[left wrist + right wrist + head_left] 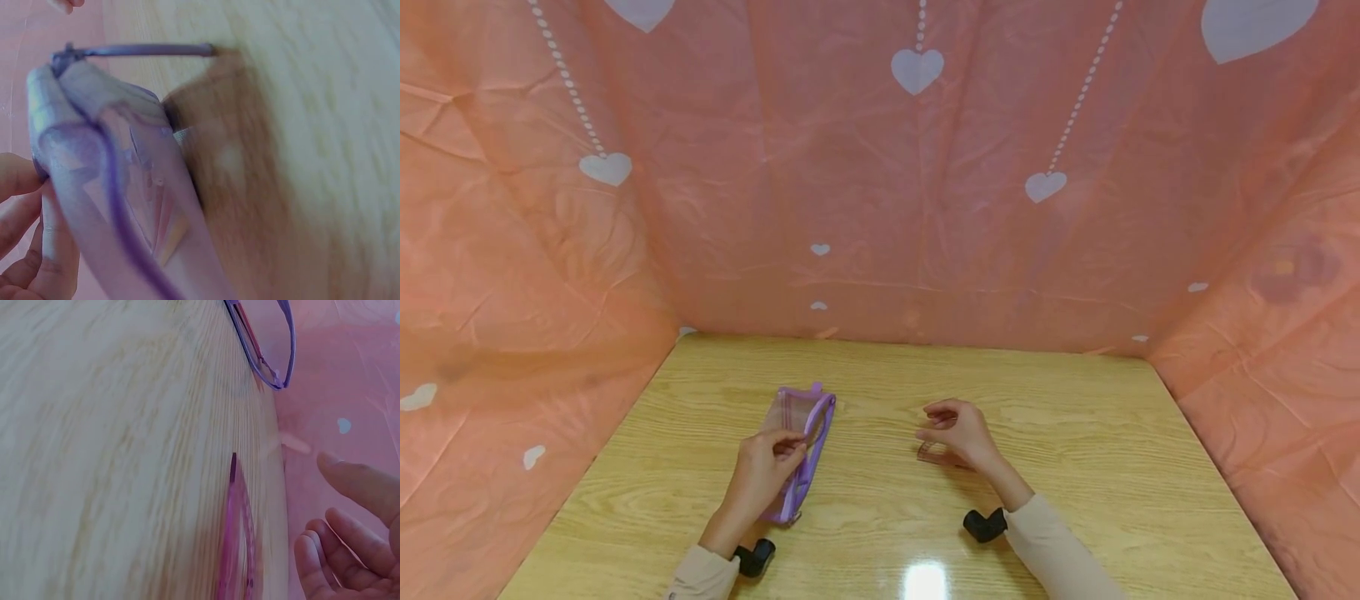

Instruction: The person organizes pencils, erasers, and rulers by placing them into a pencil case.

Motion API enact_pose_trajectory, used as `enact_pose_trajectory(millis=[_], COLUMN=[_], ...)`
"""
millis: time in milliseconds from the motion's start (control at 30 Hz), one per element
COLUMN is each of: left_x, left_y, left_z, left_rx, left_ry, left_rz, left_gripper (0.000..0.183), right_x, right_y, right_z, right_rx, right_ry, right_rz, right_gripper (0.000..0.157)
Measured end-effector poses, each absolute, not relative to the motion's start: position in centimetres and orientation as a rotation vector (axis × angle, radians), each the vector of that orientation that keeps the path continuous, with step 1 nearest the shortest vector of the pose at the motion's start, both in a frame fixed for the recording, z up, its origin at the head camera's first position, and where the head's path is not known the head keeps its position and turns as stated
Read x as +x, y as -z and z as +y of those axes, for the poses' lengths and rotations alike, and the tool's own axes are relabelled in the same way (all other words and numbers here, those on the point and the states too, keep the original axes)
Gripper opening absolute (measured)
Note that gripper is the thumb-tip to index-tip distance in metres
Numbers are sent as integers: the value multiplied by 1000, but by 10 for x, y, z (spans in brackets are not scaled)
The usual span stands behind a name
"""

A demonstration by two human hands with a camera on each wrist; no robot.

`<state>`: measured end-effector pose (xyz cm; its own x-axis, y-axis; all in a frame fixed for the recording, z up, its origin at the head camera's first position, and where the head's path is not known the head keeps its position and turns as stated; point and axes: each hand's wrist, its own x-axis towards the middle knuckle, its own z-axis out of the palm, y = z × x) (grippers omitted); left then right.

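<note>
On the left of the table lies a see-through pencil case [784, 408] with purple trim, its zipped mouth gaping. My left hand [760, 475] pinches the edge of that mouth between thumb and fingers. Through its clear side, the left wrist view shows pink and yellowish pieces [164, 219] inside. My right hand [962, 433] is over a pink see-through ruler [936, 456] with a cut-out, which lies on the table. In the right wrist view the right hand's fingers [356, 550] are loosely bent and apart from the ruler, holding nothing.
The wood-grain table [1075, 433] is closed in by pink cloth walls [865, 183] with white hearts at the back and both sides. A black wrist mount [983, 526] sticks out beside each sleeve.
</note>
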<state>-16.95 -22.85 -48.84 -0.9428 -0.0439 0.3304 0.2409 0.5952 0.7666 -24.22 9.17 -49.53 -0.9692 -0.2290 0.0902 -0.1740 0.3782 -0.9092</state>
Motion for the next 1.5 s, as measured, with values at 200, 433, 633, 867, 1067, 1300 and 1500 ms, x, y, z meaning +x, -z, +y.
enact_pose_trajectory(millis=[200, 433, 633, 867, 1067, 1300, 1500], left_x=[-170, -170, -172, -172, -172, -171, -172], left_y=[487, 487, 489, 488, 490, 488, 489], left_z=[-227, -224, -225, -226, -227, -227, -227], left_rx=[-157, -170, -190, -183, -172, -170, -175], left_ry=[1291, 1286, 1267, 1274, 1280, 1278, 1284], left_rz=[-2520, -2509, -2498, -2505, -2510, -2515, -2506], left_gripper=[11, 10, 10, 10, 11, 10, 11], right_x=[-240, -238, -237, -233, -230, -230, -229], right_y=[497, 498, 502, 504, 507, 512, 513], right_z=[100, 109, 116, 120, 120, 123, 125], right_rx=[-371, -357, -355, -338, -318, -294, -267], right_ry=[1674, 1681, 1660, 1627, 1594, 1590, 1528], right_rz=[2607, 2650, 2672, 2677, 2699, 2684, 2732], right_gripper=[39, 39, 39, 40, 41, 44, 43])
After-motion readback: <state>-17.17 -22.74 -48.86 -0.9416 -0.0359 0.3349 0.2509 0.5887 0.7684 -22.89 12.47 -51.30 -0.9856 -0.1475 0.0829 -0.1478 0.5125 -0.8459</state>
